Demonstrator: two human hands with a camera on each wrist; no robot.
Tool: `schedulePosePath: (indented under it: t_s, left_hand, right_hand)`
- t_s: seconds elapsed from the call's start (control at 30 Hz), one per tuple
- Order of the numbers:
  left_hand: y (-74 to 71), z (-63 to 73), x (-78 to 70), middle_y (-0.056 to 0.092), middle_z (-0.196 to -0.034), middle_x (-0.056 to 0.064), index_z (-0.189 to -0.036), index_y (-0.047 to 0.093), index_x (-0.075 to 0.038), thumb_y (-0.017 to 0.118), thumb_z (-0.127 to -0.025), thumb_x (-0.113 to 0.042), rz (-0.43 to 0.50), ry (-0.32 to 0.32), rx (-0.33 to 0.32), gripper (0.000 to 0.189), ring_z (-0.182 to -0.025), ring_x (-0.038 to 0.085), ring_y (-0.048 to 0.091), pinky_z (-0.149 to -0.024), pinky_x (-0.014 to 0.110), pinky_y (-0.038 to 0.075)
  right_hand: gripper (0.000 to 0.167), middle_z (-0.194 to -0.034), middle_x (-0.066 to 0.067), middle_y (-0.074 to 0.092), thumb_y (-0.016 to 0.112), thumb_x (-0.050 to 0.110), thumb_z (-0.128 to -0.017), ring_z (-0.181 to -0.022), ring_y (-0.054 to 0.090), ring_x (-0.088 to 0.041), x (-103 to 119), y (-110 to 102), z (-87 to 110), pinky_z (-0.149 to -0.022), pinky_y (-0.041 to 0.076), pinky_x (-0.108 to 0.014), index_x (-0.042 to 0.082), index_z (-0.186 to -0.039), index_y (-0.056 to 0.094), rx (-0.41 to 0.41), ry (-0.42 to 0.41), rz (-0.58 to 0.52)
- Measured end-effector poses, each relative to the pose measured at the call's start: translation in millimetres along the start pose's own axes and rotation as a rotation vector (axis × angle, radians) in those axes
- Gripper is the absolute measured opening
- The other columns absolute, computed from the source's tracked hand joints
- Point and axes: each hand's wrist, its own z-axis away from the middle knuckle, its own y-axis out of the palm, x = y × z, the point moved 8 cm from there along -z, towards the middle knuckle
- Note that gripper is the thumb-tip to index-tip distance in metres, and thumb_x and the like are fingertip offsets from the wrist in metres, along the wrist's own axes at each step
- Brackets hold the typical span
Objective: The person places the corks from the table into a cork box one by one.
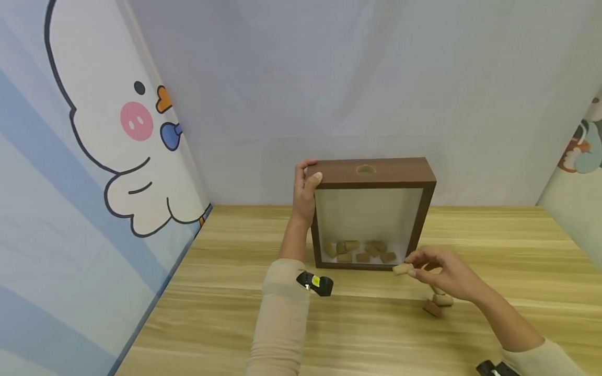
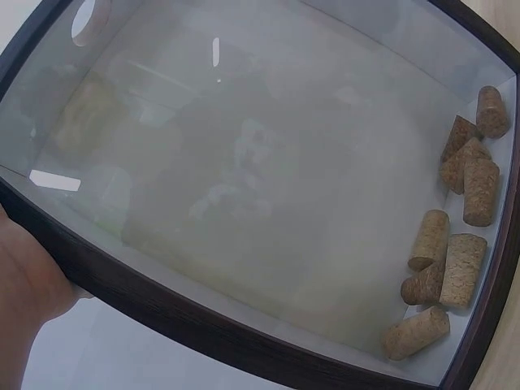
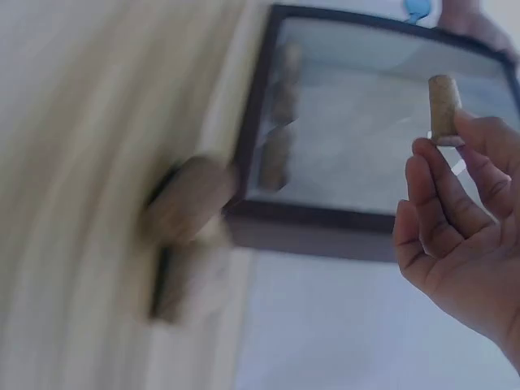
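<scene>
A dark wooden shadow box (image 1: pixel 371 176) with a clear front stands upright on the table, a round hole (image 1: pixel 366 169) in its top. Several corks (image 2: pixel 465 268) lie along its bottom behind the clear front. My left hand (image 1: pixel 304 196) grips the box's upper left corner, thumb on the top face. Between thumb and fingers, my right hand (image 1: pixel 444 271) pinches a cork (image 3: pixel 444 106), held in front of the box's lower right corner. On the table below that hand lie a pale cork (image 1: pixel 443 300) and a darker cork (image 1: pixel 432 308), close together.
The wood-grain table (image 1: pixel 367 334) meets a pale curtain (image 1: pixel 376 78) just behind the box. At the left hangs a cloth printed with a white cartoon figure (image 1: pixel 108 94). Another printed panel (image 1: pixel 583 146) borders the right side.
</scene>
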Motion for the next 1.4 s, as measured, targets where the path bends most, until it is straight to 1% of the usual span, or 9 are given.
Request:
schedulePosePath:
  t_s: [0.17, 0.27, 0.47, 0.67, 0.83, 1.03, 1.17, 1.3, 1.4]
  left_hand:
    - [-0.1, -1.6, 0.4, 0.02, -0.143, 0.009, -0.129, 0.035, -0.005, 0.042, -0.083, -0.036, -0.01, 0.004, 0.011, 0.056, -0.127, 0.024, 0.02, -0.101, 0.049, 0.017]
    - [-0.8, -1.4, 0.3, 0.021, -0.143, 0.009, -0.129, 0.035, -0.005, 0.042, -0.083, -0.036, -0.013, 0.005, 0.01, 0.055, -0.126, 0.024, 0.022, -0.1, 0.049, 0.018]
    - [-1.1, -0.5, 0.5, 0.022, -0.143, 0.007, -0.128, 0.036, -0.007, 0.043, -0.082, -0.036, -0.012, -0.005, 0.005, 0.055, -0.124, 0.023, 0.024, -0.099, 0.048, 0.02]
    - [-0.1, -1.3, 0.9, 0.021, -0.143, 0.009, -0.129, 0.035, -0.006, 0.042, -0.083, -0.035, -0.009, 0.0, 0.008, 0.055, -0.122, 0.024, 0.026, -0.098, 0.048, 0.021]
    - [1.3, -1.8, 0.4, 0.018, -0.144, 0.012, -0.13, 0.034, -0.003, 0.041, -0.085, -0.026, -0.007, -0.007, 0.018, 0.051, -0.125, 0.025, 0.022, -0.099, 0.048, 0.019]
    - [1.3, -3.2, -0.2, 0.018, -0.144, 0.017, -0.13, 0.032, 0.001, 0.04, -0.085, -0.024, -0.005, -0.003, 0.02, 0.052, -0.124, 0.027, 0.022, -0.099, 0.048, 0.02]
    - [0.7, -3.4, 0.3, 0.02, -0.143, 0.015, -0.13, 0.033, -0.002, 0.042, -0.084, -0.03, 0.001, -0.005, 0.01, 0.055, -0.122, 0.024, 0.024, -0.098, 0.046, 0.021]
    - [2.1, -2.7, 0.7, 0.018, -0.144, 0.01, -0.13, 0.035, -0.006, 0.043, -0.082, -0.033, 0.007, -0.008, 0.008, 0.055, -0.124, 0.023, 0.023, -0.098, 0.047, 0.021]
    - [3.4, -2.2, 1.7, 0.016, -0.145, 0.011, -0.13, 0.034, -0.005, 0.042, -0.083, -0.031, 0.009, -0.002, 0.013, 0.054, -0.126, 0.025, 0.021, -0.098, 0.049, 0.02]
  right_hand:
    - [0.024, -0.098, -0.003, 0.063, 0.06, -0.01, -0.082, -0.085, 0.057, -0.012, 27, -10, -15.3, -0.07, 0.047, -0.026, 0.0, -0.105, 0.064, -0.08, -0.103, -0.158]
    - [0.026, -0.101, -0.005, 0.064, 0.058, -0.013, -0.083, -0.084, 0.058, -0.013, 43, -20, -24.0, -0.069, 0.047, -0.024, -0.002, -0.106, 0.064, -0.134, -0.124, -0.289]
    - [0.031, -0.098, -0.003, 0.062, 0.056, -0.013, -0.084, -0.081, 0.057, -0.012, 67, -45, -39.5, -0.069, 0.047, -0.021, 0.001, -0.111, 0.064, -0.241, -0.089, -0.558]
    - [0.029, -0.093, -0.002, 0.062, 0.058, -0.013, -0.083, -0.08, 0.056, -0.012, 83, -65, -57.3, -0.068, 0.046, -0.02, -0.002, -0.108, 0.064, -0.298, -0.083, -0.629]
    - [0.021, -0.088, -0.003, 0.063, 0.065, -0.006, -0.082, -0.076, 0.054, -0.012, 89, -80, -71.9, -0.065, 0.046, -0.019, -0.002, -0.102, 0.066, -0.381, -0.032, -0.561]
    - [0.028, -0.092, -0.002, 0.062, 0.07, 0.013, -0.082, -0.082, 0.056, -0.015, 90, -91, -100.8, -0.069, 0.046, -0.02, 0.0, -0.107, 0.065, -0.444, 0.119, -0.332]
    - [0.036, -0.095, -0.002, 0.061, 0.071, 0.02, -0.083, -0.086, 0.055, -0.016, 87, -91, -125.3, -0.071, 0.044, -0.022, -0.002, -0.11, 0.063, -0.424, 0.183, -0.249]
    - [0.036, -0.095, -0.005, 0.061, 0.071, 0.021, -0.082, -0.082, 0.055, -0.018, 80, -87, -144.4, -0.065, 0.045, -0.024, -0.001, -0.111, 0.064, -0.374, 0.249, -0.205]
    - [0.035, -0.093, -0.006, 0.061, 0.07, 0.02, -0.083, -0.078, 0.055, -0.018, 76, -84, -153.2, -0.06, 0.045, -0.025, 0.001, -0.111, 0.064, -0.332, 0.298, -0.183]
